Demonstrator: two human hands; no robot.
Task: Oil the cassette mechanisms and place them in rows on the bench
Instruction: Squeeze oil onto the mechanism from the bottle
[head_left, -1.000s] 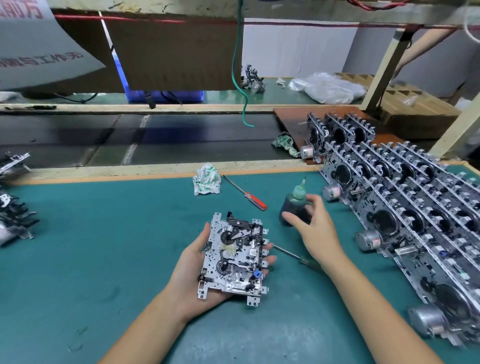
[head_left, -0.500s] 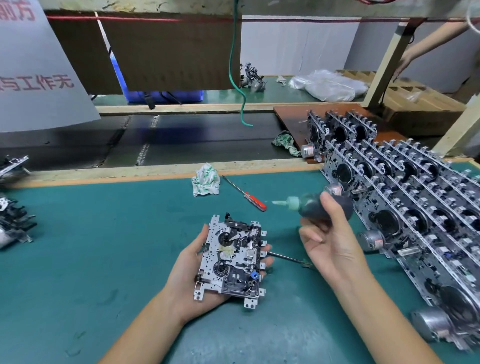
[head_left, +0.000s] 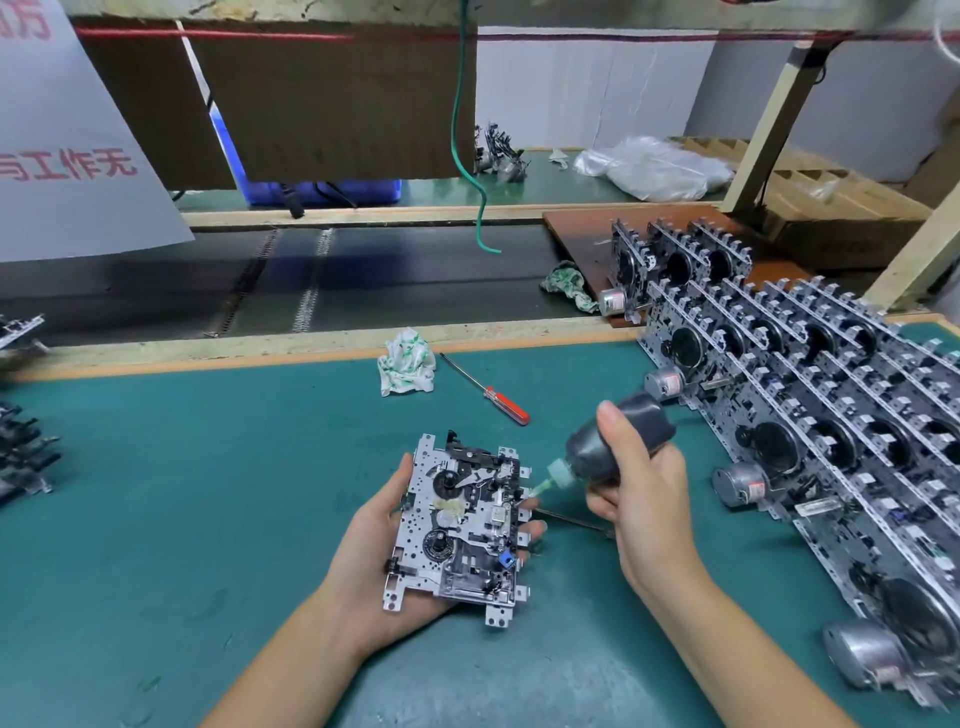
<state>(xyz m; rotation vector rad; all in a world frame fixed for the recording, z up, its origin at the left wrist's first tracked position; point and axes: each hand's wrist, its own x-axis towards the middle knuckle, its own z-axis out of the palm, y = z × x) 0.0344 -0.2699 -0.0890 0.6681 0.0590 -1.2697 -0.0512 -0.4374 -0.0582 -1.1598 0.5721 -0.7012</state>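
Note:
My left hand cradles a silver cassette mechanism face up above the green bench mat, fingers curled round its edges. My right hand grips a dark oil bottle tipped down to the left. Its green nozzle points at the mechanism's right edge, close to it. Rows of upright mechanisms with round motors stand along the right side of the bench.
A red-handled screwdriver and a crumpled white-green rag lie near the bench's far edge. A thin tool lies on the mat under my right hand. More mechanisms sit at the left edge. A conveyor belt runs behind.
My right hand lifted the oil bottle off the mat, tipped it over and brought its nozzle down to the mechanism's right edge. The left hand kept holding the mechanism.

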